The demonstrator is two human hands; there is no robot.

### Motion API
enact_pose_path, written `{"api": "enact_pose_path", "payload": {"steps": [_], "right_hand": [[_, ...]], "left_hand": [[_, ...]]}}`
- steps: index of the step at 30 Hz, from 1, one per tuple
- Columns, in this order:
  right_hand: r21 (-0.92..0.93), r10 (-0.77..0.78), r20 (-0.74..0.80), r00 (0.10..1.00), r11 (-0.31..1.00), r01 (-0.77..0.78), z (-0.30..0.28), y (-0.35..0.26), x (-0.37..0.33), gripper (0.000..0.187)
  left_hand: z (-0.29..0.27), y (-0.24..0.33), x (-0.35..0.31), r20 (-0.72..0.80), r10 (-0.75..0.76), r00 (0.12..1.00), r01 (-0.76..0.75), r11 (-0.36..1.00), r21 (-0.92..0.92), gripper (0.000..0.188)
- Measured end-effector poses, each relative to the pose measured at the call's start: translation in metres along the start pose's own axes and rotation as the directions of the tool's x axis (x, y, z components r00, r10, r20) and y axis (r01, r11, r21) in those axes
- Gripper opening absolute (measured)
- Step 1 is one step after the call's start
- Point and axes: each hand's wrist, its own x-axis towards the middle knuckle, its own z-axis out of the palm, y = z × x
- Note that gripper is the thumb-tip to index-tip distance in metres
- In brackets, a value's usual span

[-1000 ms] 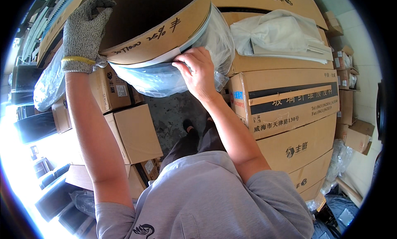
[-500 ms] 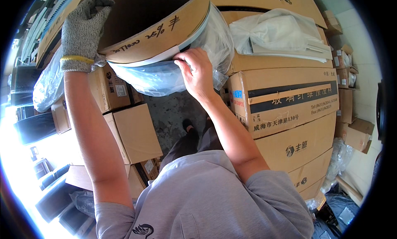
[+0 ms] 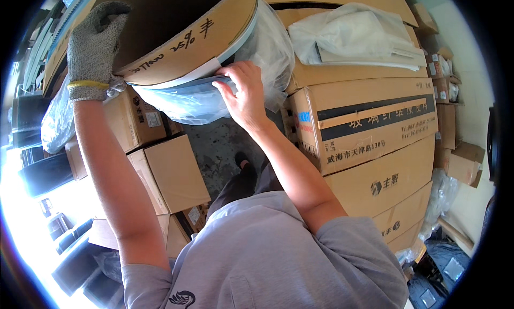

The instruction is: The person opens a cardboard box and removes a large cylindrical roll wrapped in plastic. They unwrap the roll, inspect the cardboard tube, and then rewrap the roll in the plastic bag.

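A large curved cardboard piece [image 3: 187, 39], like a wide tube with handwriting on its outside, fills the top of the view. My left hand [image 3: 96, 44], in a grey knit glove with a yellow cuff band, is closed over its left side, the fingertips partly hidden. Clear plastic wrap [image 3: 184, 107] hangs bunched below and to the right of the cardboard. A pale strip [image 3: 187, 77] runs along the lower edge. My bare right hand [image 3: 243, 92] pinches the wrap just under that strip, with thumb and fingers close together.
Long cardboard boxes [image 3: 375, 127] are stacked on the right, with a plastic-covered bundle [image 3: 353, 36] on top. Smaller cartons [image 3: 176, 172] stand at left. Between them is a grey floor [image 3: 214, 148] where my feet are. Open cartons [image 3: 465, 162] line the right wall.
Both hands and the cardboard piece sit slightly farther left in view, and the boxes have shifted a little with the camera. Both grips look the same.
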Motion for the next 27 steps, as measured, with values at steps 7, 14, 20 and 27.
{"api": "enact_pose_path", "payload": {"steps": [7,14,20,27], "right_hand": [[-0.066,0.030,0.005,1.000,0.997,-0.030,0.008,0.007,-0.001,0.015],[-0.047,0.007,-0.044,0.999,0.999,-0.009,0.001,0.003,0.000,0.015],[-0.054,0.045,0.005,0.999,0.998,-0.045,0.002,0.008,0.003,0.015],[-0.031,0.101,0.027,0.994,0.994,-0.101,0.002,0.008,0.004,0.014]], "left_hand": [[0.003,-0.003,0.003,-0.023,0.034,0.999,-0.034,0.999,0.023,0.025],[-0.001,0.002,0.001,0.021,-0.026,0.999,0.024,0.997,0.073,0.024],[-0.001,0.004,0.000,0.019,-0.029,0.999,0.028,0.999,0.030,0.023],[0.000,0.008,-0.001,0.007,-0.046,0.999,0.046,0.998,0.032,0.022]]}}
